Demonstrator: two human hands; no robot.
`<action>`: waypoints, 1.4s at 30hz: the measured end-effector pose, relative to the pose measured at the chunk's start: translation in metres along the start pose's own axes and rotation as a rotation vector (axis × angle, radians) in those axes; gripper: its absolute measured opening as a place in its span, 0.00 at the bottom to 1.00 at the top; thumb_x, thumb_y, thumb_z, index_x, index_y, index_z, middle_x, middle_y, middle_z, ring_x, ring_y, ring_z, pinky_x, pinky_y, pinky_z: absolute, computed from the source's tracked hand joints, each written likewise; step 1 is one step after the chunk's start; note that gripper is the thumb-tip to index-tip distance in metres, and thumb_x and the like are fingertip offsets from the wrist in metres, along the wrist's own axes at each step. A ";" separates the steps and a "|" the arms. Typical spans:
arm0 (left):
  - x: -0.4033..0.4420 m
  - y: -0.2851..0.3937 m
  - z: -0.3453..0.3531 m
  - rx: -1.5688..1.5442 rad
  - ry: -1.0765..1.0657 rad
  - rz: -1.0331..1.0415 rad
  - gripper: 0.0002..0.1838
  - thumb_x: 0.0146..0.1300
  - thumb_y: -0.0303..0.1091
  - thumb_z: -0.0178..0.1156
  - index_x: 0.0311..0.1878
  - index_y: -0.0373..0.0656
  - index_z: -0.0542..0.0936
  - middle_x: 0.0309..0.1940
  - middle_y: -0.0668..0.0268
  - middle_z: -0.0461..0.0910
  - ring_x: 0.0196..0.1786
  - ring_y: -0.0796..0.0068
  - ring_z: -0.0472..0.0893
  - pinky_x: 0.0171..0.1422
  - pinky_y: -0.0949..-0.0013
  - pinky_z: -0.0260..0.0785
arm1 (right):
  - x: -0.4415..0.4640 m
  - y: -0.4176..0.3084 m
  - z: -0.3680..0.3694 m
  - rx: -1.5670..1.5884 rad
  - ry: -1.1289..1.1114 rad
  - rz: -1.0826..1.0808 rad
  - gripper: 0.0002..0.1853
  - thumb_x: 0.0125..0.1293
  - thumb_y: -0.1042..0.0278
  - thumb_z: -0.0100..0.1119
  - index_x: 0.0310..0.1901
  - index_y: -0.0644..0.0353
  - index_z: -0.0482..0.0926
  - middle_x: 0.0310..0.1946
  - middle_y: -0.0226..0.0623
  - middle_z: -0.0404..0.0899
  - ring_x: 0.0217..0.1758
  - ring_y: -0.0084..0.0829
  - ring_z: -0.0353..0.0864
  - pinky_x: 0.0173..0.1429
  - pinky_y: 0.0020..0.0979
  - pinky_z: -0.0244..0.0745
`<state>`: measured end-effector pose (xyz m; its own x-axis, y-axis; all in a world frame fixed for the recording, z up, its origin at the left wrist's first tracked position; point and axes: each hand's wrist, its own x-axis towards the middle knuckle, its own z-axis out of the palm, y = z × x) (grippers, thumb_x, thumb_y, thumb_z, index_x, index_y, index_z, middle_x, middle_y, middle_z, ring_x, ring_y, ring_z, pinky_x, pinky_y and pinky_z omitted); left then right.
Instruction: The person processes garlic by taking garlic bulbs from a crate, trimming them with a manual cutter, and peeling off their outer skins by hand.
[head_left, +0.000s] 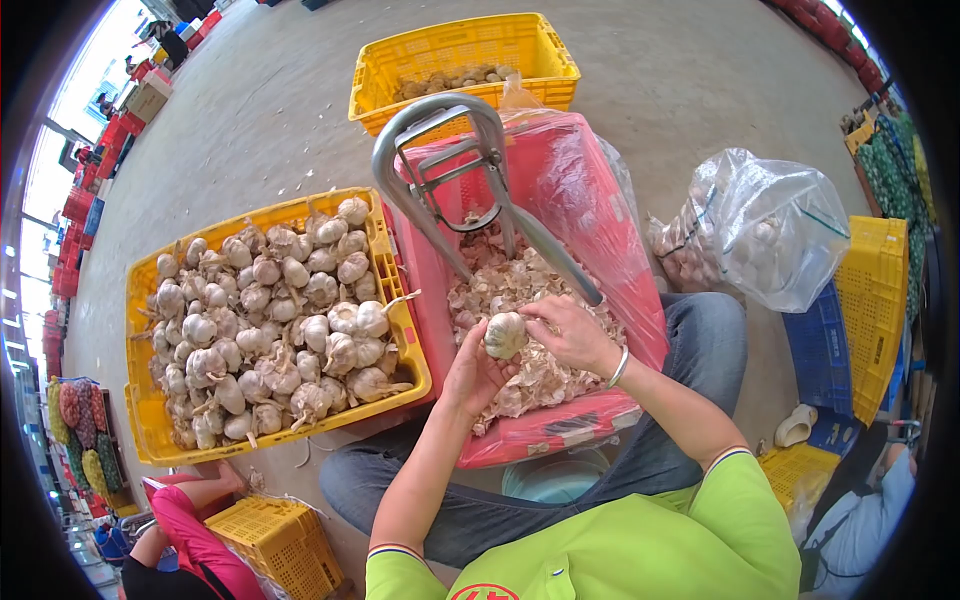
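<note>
My left hand [474,372] holds a whitish garlic bulb [505,335] from below and the side, over the pink crate. On the bulb's right side, the bent fingers of my right hand [572,330] pinch at its surface. Loose garlic skins [540,285] fill much of the plastic-lined pink crate [590,165]. A grey metal frame with a curved top bar [445,105] rises out of that crate, just beyond my hands. To the left, a yellow crate [415,345] is heaped with garlic bulbs [265,315], several with stems.
Behind the pink crate stands another yellow crate [465,40] with brownish pieces inside. Clear plastic bags [770,225] of bulbs sit at right, near stacked yellow crates [875,315]. A pale blue-green basin [555,478] lies between my legs. Other people sit at the lower left and lower right.
</note>
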<state>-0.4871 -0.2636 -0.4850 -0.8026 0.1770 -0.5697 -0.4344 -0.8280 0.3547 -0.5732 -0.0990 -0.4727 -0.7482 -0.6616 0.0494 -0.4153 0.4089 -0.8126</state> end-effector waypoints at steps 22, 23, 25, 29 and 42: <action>-0.008 -0.012 0.005 0.824 0.004 0.260 0.27 0.56 0.30 0.64 0.59 0.41 0.68 0.35 0.72 0.75 0.31 0.87 0.72 0.31 0.81 0.66 | 0.001 -0.004 -0.003 0.796 -0.181 0.401 0.10 0.63 0.63 0.56 0.35 0.61 0.75 0.29 0.28 0.75 0.30 0.16 0.74 0.30 0.20 0.71; -0.009 -0.010 0.007 0.835 0.007 0.256 0.26 0.56 0.30 0.64 0.59 0.42 0.68 0.35 0.72 0.75 0.31 0.87 0.72 0.31 0.81 0.66 | 0.001 -0.004 -0.002 0.811 -0.177 0.403 0.09 0.63 0.63 0.56 0.34 0.61 0.74 0.28 0.28 0.75 0.29 0.16 0.74 0.29 0.20 0.71; -0.008 -0.007 0.007 0.846 0.000 0.255 0.26 0.56 0.30 0.64 0.58 0.42 0.68 0.36 0.72 0.75 0.32 0.86 0.72 0.32 0.80 0.67 | 0.003 -0.002 -0.002 0.729 -0.166 0.290 0.09 0.63 0.63 0.55 0.34 0.61 0.74 0.28 0.29 0.75 0.28 0.17 0.75 0.28 0.20 0.71; -0.008 -0.011 0.001 0.850 -0.047 0.320 0.26 0.57 0.29 0.63 0.58 0.43 0.67 0.39 0.70 0.75 0.38 0.84 0.74 0.38 0.79 0.68 | 0.005 0.002 -0.001 0.660 -0.210 0.246 0.10 0.64 0.64 0.55 0.33 0.62 0.73 0.27 0.30 0.75 0.27 0.19 0.75 0.27 0.21 0.73; -0.018 0.005 -0.003 0.679 -0.153 0.433 0.28 0.53 0.20 0.62 0.56 0.45 0.63 0.48 0.65 0.72 0.51 0.77 0.72 0.55 0.73 0.64 | 0.004 0.016 0.006 0.115 -0.098 0.106 0.13 0.65 0.64 0.50 0.44 0.66 0.74 0.38 0.38 0.73 0.37 0.30 0.78 0.43 0.29 0.74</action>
<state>-0.4731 -0.2725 -0.4754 -0.9817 0.0270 -0.1886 -0.1862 -0.3456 0.9197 -0.5800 -0.0992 -0.4889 -0.7285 -0.6787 -0.0926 -0.2704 0.4091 -0.8715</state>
